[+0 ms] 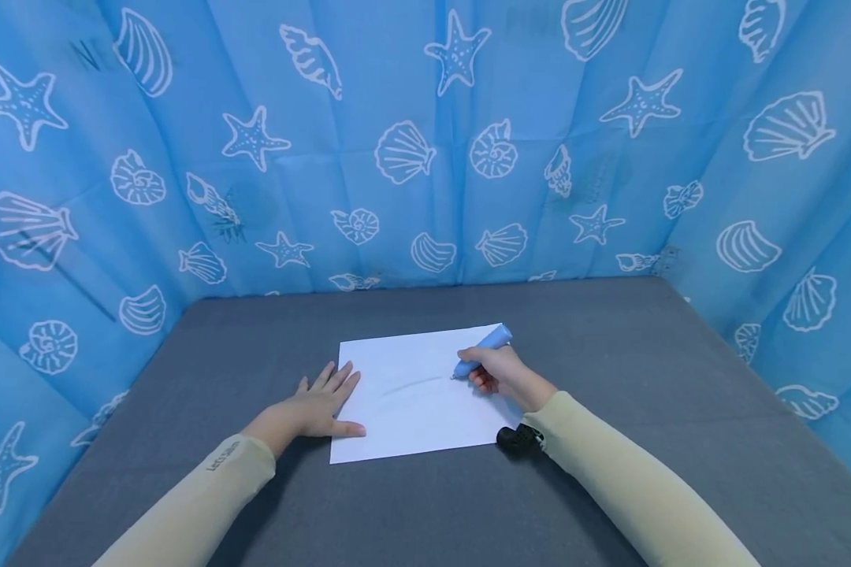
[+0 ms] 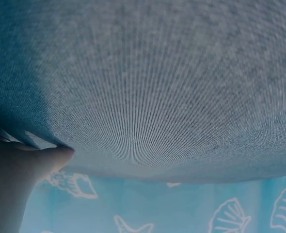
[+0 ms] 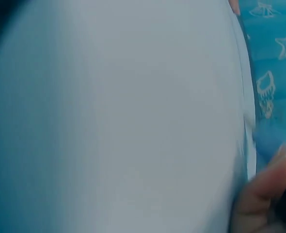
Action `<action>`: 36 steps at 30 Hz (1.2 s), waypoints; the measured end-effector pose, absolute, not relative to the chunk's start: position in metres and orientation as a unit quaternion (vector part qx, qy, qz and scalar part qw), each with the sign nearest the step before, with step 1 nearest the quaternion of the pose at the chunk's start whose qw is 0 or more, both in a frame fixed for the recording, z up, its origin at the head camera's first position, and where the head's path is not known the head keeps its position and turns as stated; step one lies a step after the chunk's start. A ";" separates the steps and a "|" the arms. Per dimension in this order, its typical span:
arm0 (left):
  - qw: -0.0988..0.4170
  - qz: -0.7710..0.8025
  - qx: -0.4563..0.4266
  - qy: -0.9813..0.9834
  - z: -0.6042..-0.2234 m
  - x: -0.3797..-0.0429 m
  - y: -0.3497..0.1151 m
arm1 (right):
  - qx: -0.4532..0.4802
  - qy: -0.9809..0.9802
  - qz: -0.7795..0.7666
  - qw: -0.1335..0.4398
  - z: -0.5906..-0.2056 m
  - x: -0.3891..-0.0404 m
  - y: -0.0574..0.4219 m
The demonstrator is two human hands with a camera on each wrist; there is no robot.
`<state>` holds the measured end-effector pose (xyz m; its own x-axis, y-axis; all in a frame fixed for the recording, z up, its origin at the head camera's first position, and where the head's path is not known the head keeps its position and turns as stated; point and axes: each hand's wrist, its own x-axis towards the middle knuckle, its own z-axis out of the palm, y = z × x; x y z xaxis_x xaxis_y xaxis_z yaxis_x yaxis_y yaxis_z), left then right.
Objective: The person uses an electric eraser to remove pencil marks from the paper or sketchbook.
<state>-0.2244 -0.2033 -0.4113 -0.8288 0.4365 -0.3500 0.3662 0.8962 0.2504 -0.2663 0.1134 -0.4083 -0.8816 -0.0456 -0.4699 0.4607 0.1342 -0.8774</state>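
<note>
A sheet of white paper [image 1: 404,421] lies on the grey tabletop. My left hand [image 1: 319,405] rests on its left edge with fingers spread and thumb out; in the left wrist view only part of that hand [image 2: 31,167] shows. Toward the paper's right side, my right hand [image 1: 507,374] grips a thick blue pen [image 1: 492,339], its thin tip slanting down to the left, at or just above the sheet. A faint grey streak runs across the paper left of the tip; I cannot tell whether it is a drawn line. The pen [image 3: 266,141] is blurred in the right wrist view.
Grey cloth [image 1: 425,512] covers the table. A blue curtain [image 1: 369,94] with white shells and starfish hangs behind it and along both sides. A small black device [image 1: 516,439] sits at the right wrist, by the paper's lower right corner.
</note>
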 end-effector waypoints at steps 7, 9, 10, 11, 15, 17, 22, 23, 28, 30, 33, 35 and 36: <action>0.198 0.094 0.212 0.952 -0.413 -0.223 -0.206 | 0.143 0.732 -0.635 0.199 -0.408 -0.267 0.108; 0.196 0.093 0.213 0.953 -0.413 -0.222 -0.206 | 0.136 0.735 -0.633 0.202 -0.408 -0.267 0.107; 0.195 0.093 0.213 0.953 -0.413 -0.222 -0.206 | 0.134 0.733 -0.637 0.198 -0.407 -0.267 0.107; 0.195 0.092 0.212 0.953 -0.412 -0.222 -0.206 | 0.130 0.733 -0.637 0.198 -0.407 -0.267 0.107; 0.195 0.094 0.214 0.952 -0.412 -0.222 -0.203 | 0.135 0.730 -0.639 0.199 -0.407 -0.267 0.108; 0.196 0.091 0.214 0.952 -0.413 -0.222 -0.203 | 0.145 0.717 -0.653 0.197 -0.407 -0.268 0.110; 0.198 0.086 0.216 0.952 -0.415 -0.223 -0.203 | 0.148 0.677 -0.687 0.219 -0.410 -0.270 0.112; 0.198 0.086 0.216 0.952 -0.415 -0.223 -0.204 | 0.142 0.674 -0.688 0.228 -0.410 -0.270 0.111; 0.206 0.087 0.218 0.950 -0.415 -0.225 -0.206 | 0.111 0.672 -0.688 0.250 -0.411 -0.271 0.108; 0.207 0.088 0.220 0.949 -0.414 -0.226 -0.206 | 0.112 0.675 -0.688 0.242 -0.411 -0.270 0.107; 0.205 0.089 0.221 0.949 -0.413 -0.226 -0.206 | 0.124 0.683 -0.685 0.221 -0.411 -0.270 0.104; 0.202 0.085 0.220 0.951 -0.413 -0.226 -0.206 | 0.134 0.692 -0.677 0.213 -0.411 -0.270 0.102; 0.202 0.083 0.219 0.951 -0.413 -0.226 -0.207 | 0.138 0.697 -0.671 0.211 -0.411 -0.269 0.101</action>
